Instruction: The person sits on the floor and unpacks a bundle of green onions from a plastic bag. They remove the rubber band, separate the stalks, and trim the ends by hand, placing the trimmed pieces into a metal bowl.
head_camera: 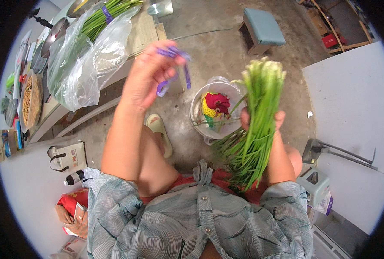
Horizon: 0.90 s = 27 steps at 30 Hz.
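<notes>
My left hand [154, 69], raised and slightly blurred, holds a loose purple tie band [187, 76] that hangs in loops from the fingers. In my right hand [277, 119] is a bunch of green garlic chives [260, 106], pale cut ends up and leaf tips hanging towards my lap. Some thin stalks stick out sideways over a white bin [195, 124] on the floor, which contains a dark red piece of waste, yellow netting and something green. Another bunch of green stalks [96, 24] with a purple band lies in a clear plastic bag [104, 55] on the table at upper left.
Metal bowls [54, 35] and a container of beans or nuts [32, 100] stand on the table [143, 30]. A blue-topped stool [264, 27] is on the concrete floor ahead. A tote bag [72, 155] and dark bottle [73, 177] are at left; a grey plastic stool [315, 184] is at right.
</notes>
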Available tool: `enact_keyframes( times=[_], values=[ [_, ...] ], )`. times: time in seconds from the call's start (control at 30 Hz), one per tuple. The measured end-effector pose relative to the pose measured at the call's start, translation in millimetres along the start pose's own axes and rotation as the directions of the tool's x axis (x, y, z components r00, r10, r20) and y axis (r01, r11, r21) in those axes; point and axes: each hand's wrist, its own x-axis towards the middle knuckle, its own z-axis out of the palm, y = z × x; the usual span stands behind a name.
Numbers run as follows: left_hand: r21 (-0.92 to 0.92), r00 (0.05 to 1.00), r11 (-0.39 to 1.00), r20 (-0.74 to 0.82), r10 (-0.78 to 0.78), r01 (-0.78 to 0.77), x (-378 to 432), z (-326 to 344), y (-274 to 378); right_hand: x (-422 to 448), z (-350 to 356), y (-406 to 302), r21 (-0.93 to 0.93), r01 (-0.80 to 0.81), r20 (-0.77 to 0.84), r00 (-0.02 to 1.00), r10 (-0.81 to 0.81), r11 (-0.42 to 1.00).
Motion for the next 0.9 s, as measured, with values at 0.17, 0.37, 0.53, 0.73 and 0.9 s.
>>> enact_keyframes(
  times=[0.17, 0.37, 0.53, 0.73, 0.9],
  values=[
    [0.391, 0.951, 0.868, -0.085, -0.298, 0.307, -7, 25, -50, 0, 12, -45, 0.074, 0.289, 0.09, 0.951, -0.295, 0.954],
    [0.423, 0.961, 0.864, -0.078, -0.267, 0.274, 4, 26, -116, -16, 16, -76, 0.014, 0.483, 0.048, 0.874, -0.483, 0.875],
    [0.388, 0.942, 0.86, -0.085, -0.326, 0.332, 12, 39, -139, -31, 13, -85, 0.056, 0.422, 0.033, 0.905, -0.424, 0.905],
    [0.333, 0.908, 0.846, -0.098, -0.407, 0.415, 24, 51, -148, -37, 1, -89, 0.088, 0.537, -0.001, 0.843, -0.539, 0.839],
    [0.36, 0.853, 0.776, -0.142, -0.503, 0.518, 29, 40, -180, -36, 7, -87, 0.098, 0.501, -0.004, 0.864, -0.503, 0.86]
  ],
)
